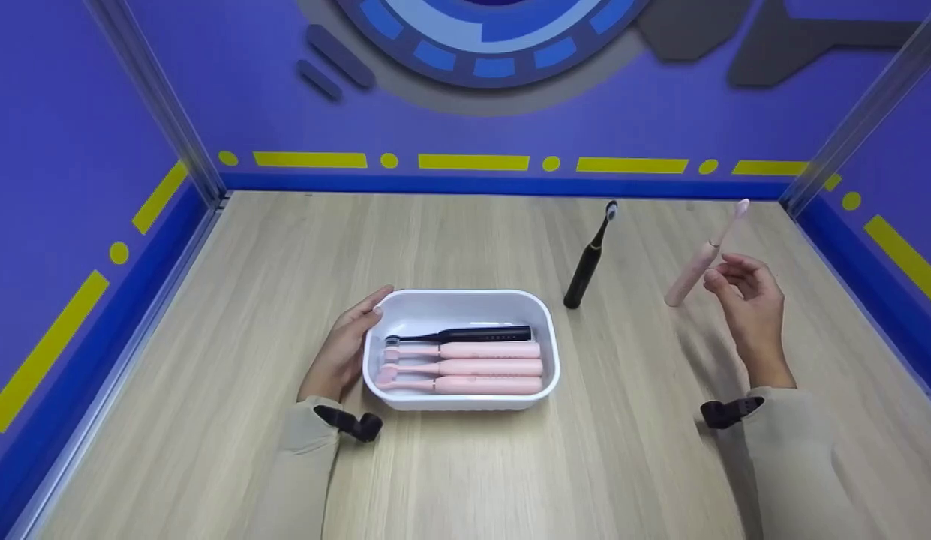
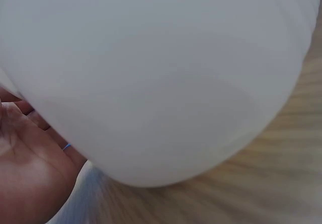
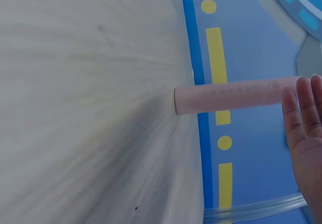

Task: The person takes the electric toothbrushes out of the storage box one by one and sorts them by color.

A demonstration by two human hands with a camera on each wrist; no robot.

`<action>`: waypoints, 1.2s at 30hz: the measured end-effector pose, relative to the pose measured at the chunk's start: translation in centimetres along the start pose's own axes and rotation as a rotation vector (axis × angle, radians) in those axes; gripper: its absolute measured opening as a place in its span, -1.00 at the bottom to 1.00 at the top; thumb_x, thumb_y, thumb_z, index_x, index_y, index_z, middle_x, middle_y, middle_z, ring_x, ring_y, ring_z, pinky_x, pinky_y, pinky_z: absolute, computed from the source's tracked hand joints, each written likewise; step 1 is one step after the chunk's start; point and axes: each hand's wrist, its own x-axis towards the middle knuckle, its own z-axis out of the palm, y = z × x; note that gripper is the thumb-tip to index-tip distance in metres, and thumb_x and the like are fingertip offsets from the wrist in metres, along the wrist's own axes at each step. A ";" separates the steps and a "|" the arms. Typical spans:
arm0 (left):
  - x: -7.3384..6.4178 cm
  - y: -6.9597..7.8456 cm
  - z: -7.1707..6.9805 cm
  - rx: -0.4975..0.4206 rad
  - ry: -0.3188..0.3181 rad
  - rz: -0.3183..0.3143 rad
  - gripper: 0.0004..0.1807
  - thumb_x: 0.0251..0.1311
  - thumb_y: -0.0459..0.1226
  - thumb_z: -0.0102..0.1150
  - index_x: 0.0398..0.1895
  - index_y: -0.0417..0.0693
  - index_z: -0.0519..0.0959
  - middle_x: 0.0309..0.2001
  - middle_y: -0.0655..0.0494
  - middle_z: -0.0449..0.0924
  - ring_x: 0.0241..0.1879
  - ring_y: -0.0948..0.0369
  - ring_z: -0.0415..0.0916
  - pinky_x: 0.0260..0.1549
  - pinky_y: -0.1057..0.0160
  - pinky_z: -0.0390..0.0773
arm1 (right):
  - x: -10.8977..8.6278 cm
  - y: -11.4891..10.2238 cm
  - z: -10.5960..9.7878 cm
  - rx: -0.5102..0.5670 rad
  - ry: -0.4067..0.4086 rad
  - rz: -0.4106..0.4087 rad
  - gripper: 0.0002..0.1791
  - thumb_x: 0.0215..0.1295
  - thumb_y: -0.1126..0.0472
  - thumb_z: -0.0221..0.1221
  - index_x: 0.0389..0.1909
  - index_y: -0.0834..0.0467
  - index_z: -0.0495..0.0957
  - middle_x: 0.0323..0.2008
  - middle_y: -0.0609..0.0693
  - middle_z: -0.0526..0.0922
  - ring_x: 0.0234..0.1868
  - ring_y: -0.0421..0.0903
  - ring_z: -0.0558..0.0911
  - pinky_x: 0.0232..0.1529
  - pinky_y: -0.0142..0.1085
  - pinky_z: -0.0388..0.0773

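A white tray (image 1: 549, 352) on the wooden table holds one black toothbrush (image 1: 465, 334) and three pink toothbrushes (image 1: 469, 367) lying side by side. My left hand (image 1: 345, 346) rests flat against the tray's left wall, fingertips at its far left corner. In the left wrist view the tray wall (image 2: 161, 78) fills the frame beside my palm (image 2: 30, 173). My right hand (image 1: 746, 300) holds a pink toothbrush (image 1: 698, 262) at its middle, tilted with the head pointing away. The right wrist view shows its handle (image 3: 226, 97) passing behind my fingers (image 3: 302, 128). Another black toothbrush (image 1: 587, 262) lies on the table between tray and right hand.
Purple walls with yellow markings close the table at the left (image 1: 75, 225), back (image 1: 473, 161) and right (image 1: 900, 225). Bare wood (image 1: 465, 465) stretches in front of the tray and to its left.
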 end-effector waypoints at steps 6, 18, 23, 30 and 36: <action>0.0 0.0 0.1 -0.009 0.003 0.005 -0.47 0.44 -0.40 -0.32 0.46 -0.25 0.09 0.51 -0.09 0.01 0.48 0.05 0.00 0.46 0.16 0.08 | 0.0 0.1 0.9 -0.104 -0.048 -0.085 -0.62 0.19 0.49 0.21 0.05 0.45 0.47 -0.19 -0.03 0.61 -0.18 -0.22 0.60 -0.14 -0.57 0.60; -0.2 0.1 0.1 -0.002 -0.007 -0.011 -0.48 0.45 -0.39 -0.33 0.47 -0.19 0.11 0.51 -0.06 0.02 0.46 0.06 0.05 0.45 0.17 0.10 | -0.8 -2.4 4.6 -0.099 -0.286 -0.261 -0.67 0.18 0.58 0.15 -0.02 0.54 0.45 -0.22 -0.03 0.64 -0.16 -0.24 0.66 -0.05 -0.52 0.59; -0.2 0.1 0.1 -0.010 0.004 -0.014 -0.48 0.45 -0.39 -0.32 0.46 -0.20 0.12 0.50 -0.06 0.04 0.46 0.06 0.05 0.44 0.18 0.12 | -1.3 -3.7 6.2 -0.148 -0.358 -0.260 -0.69 0.19 0.54 0.17 -0.02 0.50 0.49 -0.21 -0.08 0.66 -0.14 -0.25 0.67 -0.05 -0.51 0.60; -0.1 0.1 0.1 -0.015 0.010 -0.021 -0.48 0.45 -0.38 -0.29 0.46 -0.19 0.13 0.49 -0.05 0.06 0.45 0.05 0.08 0.44 0.18 0.13 | -1.8 -4.9 7.8 -0.141 -0.639 -0.241 -0.67 0.16 0.61 0.14 -0.02 0.47 0.52 -0.17 0.04 0.69 -0.13 -0.25 0.67 -0.08 -0.48 0.62; 0.0 0.2 0.1 0.017 0.018 -0.033 -0.48 0.45 -0.36 -0.27 0.46 -0.14 0.15 0.50 0.02 0.06 0.48 0.12 0.03 0.45 0.20 0.11 | -2.1 -5.7 9.5 -0.258 -0.815 -0.171 -0.65 0.22 0.46 0.19 0.05 0.39 0.53 -0.12 0.28 0.66 -0.07 -0.33 0.63 -0.02 -0.51 0.59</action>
